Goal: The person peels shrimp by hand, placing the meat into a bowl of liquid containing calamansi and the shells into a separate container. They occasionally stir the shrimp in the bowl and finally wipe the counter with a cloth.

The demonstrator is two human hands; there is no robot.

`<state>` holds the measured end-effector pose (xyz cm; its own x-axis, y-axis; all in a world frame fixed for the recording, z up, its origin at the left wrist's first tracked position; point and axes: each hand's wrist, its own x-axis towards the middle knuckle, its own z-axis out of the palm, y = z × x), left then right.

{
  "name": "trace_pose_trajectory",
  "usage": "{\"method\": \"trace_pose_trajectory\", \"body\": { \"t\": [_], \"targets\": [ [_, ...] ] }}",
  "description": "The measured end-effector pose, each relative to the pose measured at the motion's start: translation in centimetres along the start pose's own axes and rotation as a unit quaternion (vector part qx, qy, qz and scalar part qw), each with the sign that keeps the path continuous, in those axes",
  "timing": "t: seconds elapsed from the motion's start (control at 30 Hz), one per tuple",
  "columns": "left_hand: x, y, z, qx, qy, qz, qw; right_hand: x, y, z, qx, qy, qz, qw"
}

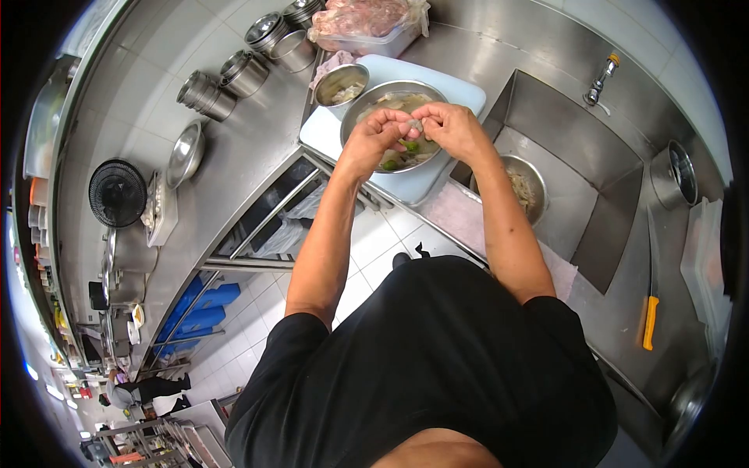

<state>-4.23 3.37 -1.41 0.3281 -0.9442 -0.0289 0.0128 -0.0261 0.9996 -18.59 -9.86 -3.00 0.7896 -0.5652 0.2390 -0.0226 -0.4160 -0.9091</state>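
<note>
At lower left we note a distant person, too small to make out well. At upper centre, a small metal bowl stands on the light blue board, just beside a large metal bowl, whose contents the hands partly hide. Above it, the left hand and right hand meet, fingertips pinching a small greyish piece; it lies between them within the grip, partly covered, its full shape unclear to us. Beyond the board's right edge, the sink offers open depth; the sink bowl is partly behind the right forearm. At far right, a knife lies on the surface.
</note>
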Motion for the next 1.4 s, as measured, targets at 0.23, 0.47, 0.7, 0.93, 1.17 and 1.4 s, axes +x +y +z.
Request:
{"method": "trace_pose_trajectory", "body": {
  "t": [0.23, 0.47, 0.7, 0.93, 1.17, 1.4],
  "targets": [
    [-0.1, -1.5, 0.4, -0.193, -0.002, 0.015, 0.981, 0.0, 0.3, 0.3, 0.061, 0.023, 0.027, 0.998],
    [-0.3, -1.6, 0.5, -0.137, 0.052, 0.009, 0.989, 0.2, 0.9, 0.3, 0.079, 0.006, -0.001, 0.997],
    [-0.1, -1.4, 0.3, 0.043, 0.05, 0.057, 0.996, 0.6, 0.2, -0.1, 0.011, -0.018, -0.006, 1.0],
    [-0.4, -1.7, 0.9, -0.183, 0.033, 0.039, 0.982, 0.1, 0.2, -0.6, 0.096, -0.031, -0.005, 0.995],
    [-0.7, -0.3, 2.1, -0.113, 0.067, 0.013, 0.991, 0.5, 1.3, 0.3, -0.008, 0.033, -0.109, 0.993],
    [-1.2, 1.4, 3.1, 0.234, 0.094, 0.033, 0.967, 0.2, 1.1, 0.0, -0.067, 0.065, -0.103, 0.99]
  ]
}}
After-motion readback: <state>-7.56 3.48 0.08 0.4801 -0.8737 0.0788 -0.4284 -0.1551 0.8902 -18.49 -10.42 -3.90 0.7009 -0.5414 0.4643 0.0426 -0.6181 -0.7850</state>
